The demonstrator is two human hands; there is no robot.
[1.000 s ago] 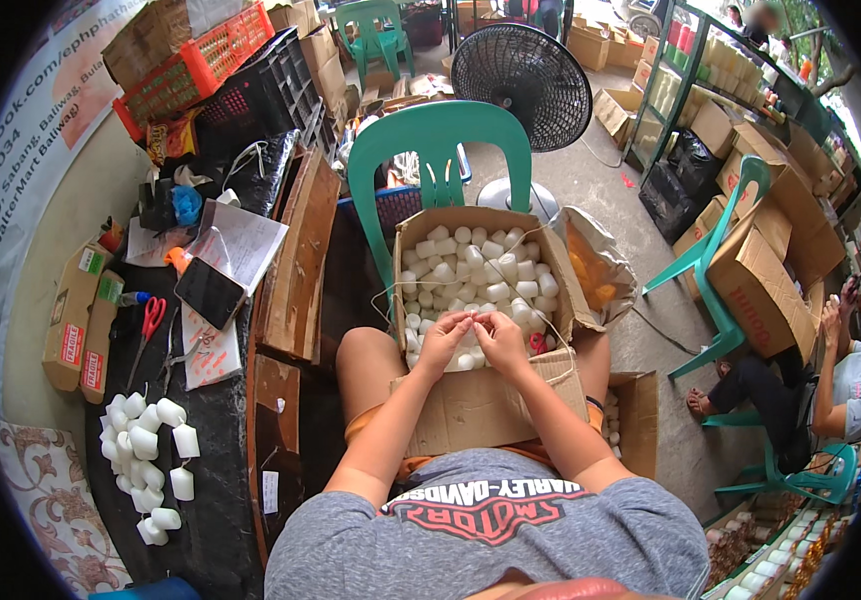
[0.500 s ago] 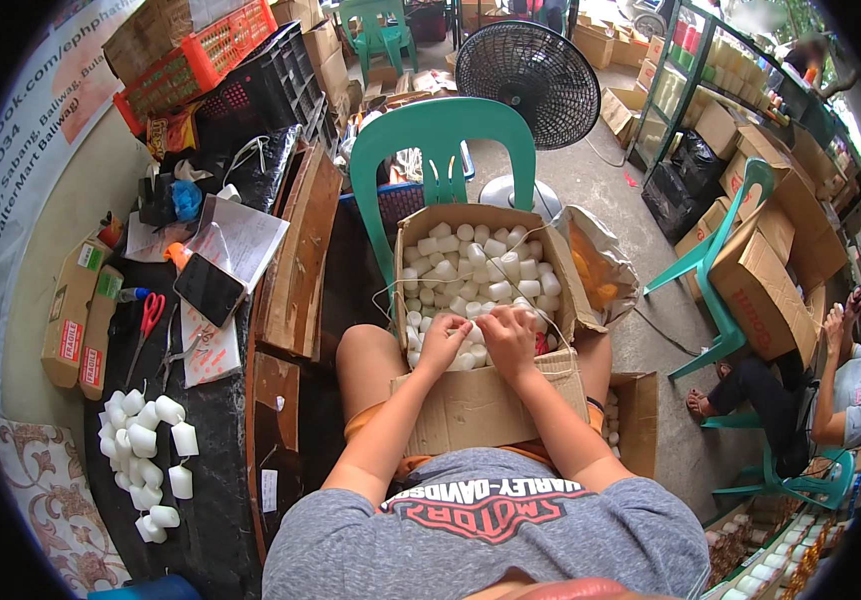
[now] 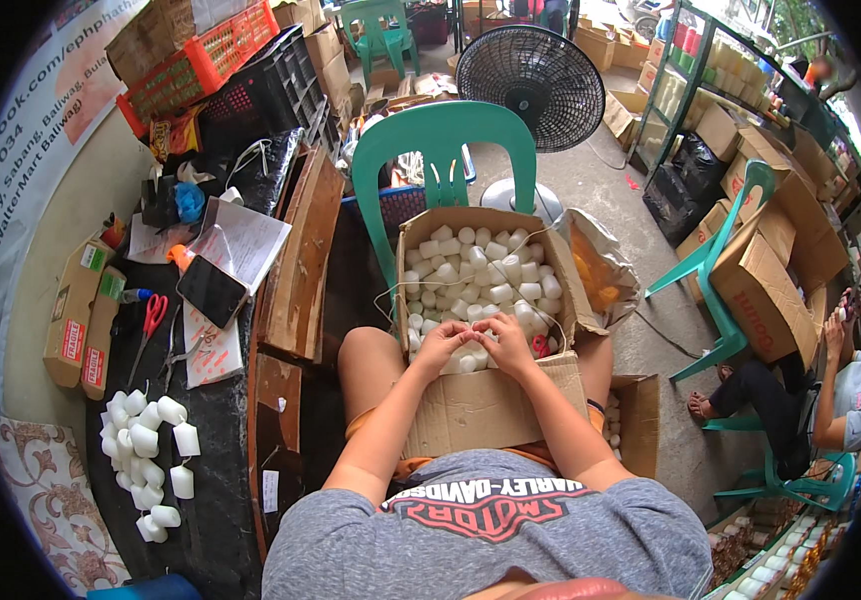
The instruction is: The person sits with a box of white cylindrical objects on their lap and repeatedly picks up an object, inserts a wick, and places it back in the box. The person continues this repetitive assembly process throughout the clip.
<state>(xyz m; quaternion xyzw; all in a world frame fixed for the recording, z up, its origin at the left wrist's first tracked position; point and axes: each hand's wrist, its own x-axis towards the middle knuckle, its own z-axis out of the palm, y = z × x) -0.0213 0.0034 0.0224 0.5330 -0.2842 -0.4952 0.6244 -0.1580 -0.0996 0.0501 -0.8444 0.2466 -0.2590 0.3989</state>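
Note:
My left hand [image 3: 443, 344] and my right hand [image 3: 506, 343] meet fingertip to fingertip above the near part of an open cardboard box [image 3: 496, 217]. Both are closed in a pinch; whatever lies between the fingers is too small to make out. Below and beyond them, the box is filled with short white cylindrical pieces [image 3: 476, 258]. A thin pale cord [image 3: 387, 291] hangs in a loop over the box's left wall. Something small and red [image 3: 541, 346] lies in the box beside my right hand.
A green chair [image 3: 443, 117] supports the box, with a black fan [image 3: 531, 88] behind. On the left, a black-covered table [image 3: 206, 480] carries strung white pieces [image 3: 141, 445], scissors [image 3: 151, 325] and a phone [image 3: 213, 292]. Another person [image 3: 851, 395] sits at the right.
My right hand has shifted slightly left and down, so its fingertips now meet those of my left hand. The box and its contents look the same.

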